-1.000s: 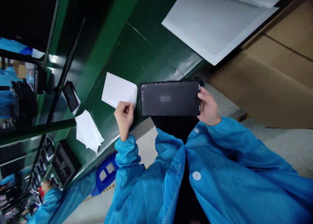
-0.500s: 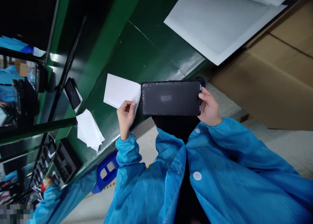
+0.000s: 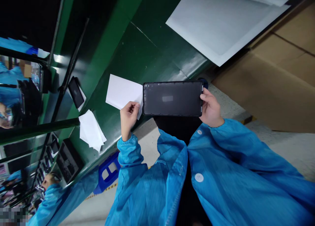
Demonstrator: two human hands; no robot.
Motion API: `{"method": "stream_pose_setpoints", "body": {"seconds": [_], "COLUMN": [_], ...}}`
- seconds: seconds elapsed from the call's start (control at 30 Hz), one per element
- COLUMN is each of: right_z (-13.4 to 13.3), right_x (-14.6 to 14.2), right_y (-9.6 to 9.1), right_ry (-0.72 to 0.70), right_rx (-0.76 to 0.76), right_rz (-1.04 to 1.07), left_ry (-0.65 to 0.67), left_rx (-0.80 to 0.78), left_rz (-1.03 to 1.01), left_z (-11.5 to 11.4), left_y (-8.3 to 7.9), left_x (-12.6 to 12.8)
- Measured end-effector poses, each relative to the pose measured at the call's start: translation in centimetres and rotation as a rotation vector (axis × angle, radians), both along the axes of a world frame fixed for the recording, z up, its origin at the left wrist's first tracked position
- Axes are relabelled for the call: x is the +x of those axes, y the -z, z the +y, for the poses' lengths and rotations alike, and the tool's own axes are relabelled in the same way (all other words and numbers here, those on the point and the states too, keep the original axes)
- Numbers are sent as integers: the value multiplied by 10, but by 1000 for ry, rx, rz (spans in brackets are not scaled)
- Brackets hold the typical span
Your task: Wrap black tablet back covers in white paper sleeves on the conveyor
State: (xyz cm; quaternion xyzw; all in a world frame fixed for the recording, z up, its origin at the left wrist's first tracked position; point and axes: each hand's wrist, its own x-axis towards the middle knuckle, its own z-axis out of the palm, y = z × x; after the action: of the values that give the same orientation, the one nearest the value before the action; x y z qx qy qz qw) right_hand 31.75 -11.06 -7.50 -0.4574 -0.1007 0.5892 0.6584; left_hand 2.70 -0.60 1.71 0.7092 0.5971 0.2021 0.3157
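My right hand (image 3: 211, 107) grips the right end of a black tablet back cover (image 3: 182, 102), thumb on its inner face. The shallow inside faces me, with a small camera cutout at the upper left corner and a paler rectangular patch near the middle. At the cover's left end, my left hand (image 3: 129, 117) pinches the near corner of a white paper sheet (image 3: 123, 91), whose right edge curls up. The rest of that sheet lies on the green bench, partly hidden by my fingers.
Loose white papers (image 3: 91, 130) and a dark device (image 3: 76, 93) lie leftward on the green bench (image 3: 147, 60). A large white sheet (image 3: 216, 25) covers the upper right, beside brown cardboard (image 3: 270, 91). A blue stool (image 3: 107, 173) and a co-worker's sleeve (image 3: 52, 199) are lower left.
My left hand has shifted slightly right, with the pinched sheet corner, closer to the tablet back cover. The right hand and cover stay nearly still. The co-worker's hand at lower left has moved a little.
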Motion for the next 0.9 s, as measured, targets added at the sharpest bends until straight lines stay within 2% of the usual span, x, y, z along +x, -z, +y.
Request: {"method": "stream_pose_setpoints", "body": {"seconds": [0.2, 0.4, 0.6, 0.9], "right_z": [-1, -1, -5, -18], "right_x": [1, -3, -6, -9], "right_y": [0, -8, -14, -4], "right_ry": [-4, 16, 41, -22], "right_rx": [-12, 18, 76, 246], "right_rz": [3, -34, -115, -281], "left_ry": [15, 12, -79, -264], "left_rx": [-4, 24, 91, 239], "left_rz": [3, -12, -15, -177], "left_z": [0, -4, -9, -6], "left_y": [-2, 0, 7, 27], "left_x": [2, 9, 19, 45]}}
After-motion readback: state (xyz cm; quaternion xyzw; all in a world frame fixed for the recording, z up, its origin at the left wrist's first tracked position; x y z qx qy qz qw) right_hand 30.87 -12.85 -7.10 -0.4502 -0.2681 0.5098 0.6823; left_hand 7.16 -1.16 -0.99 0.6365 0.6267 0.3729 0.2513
